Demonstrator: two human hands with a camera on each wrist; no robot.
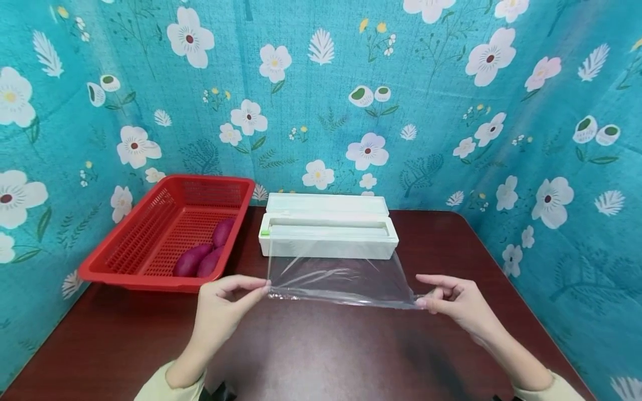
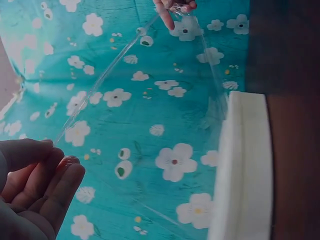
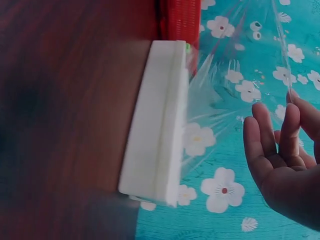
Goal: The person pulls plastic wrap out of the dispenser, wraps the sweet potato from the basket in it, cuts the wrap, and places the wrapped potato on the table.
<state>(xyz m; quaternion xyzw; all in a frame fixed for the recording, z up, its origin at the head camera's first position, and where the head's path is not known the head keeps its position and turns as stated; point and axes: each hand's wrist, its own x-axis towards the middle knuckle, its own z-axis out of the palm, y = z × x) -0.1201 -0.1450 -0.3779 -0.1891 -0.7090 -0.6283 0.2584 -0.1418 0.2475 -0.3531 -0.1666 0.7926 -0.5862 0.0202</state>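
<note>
A clear sheet of plastic wrap (image 1: 336, 278) stretches toward me from a white dispenser box (image 1: 326, 249), whose lid stands raised at the back. The wrap's roll lies inside the box. My left hand (image 1: 223, 303) pinches the sheet's near left corner between thumb and forefinger. At the near right corner, my right hand (image 1: 458, 303) pinches the film, its forefinger extended above the thumb. The sheet's front edge runs nearly straight between both hands. In the right wrist view, creases in the wrap (image 3: 215, 100) fan out from the box to the right hand (image 3: 285, 155).
A red plastic basket (image 1: 145, 280) stands on the left of the dark red-brown table (image 1: 321, 351). Several purple sweet potatoes (image 1: 193, 260) lie in its near right corner. A small green piece (image 1: 264, 233) sits at the box's left end. A blue floral curtain (image 1: 321, 139) hangs behind.
</note>
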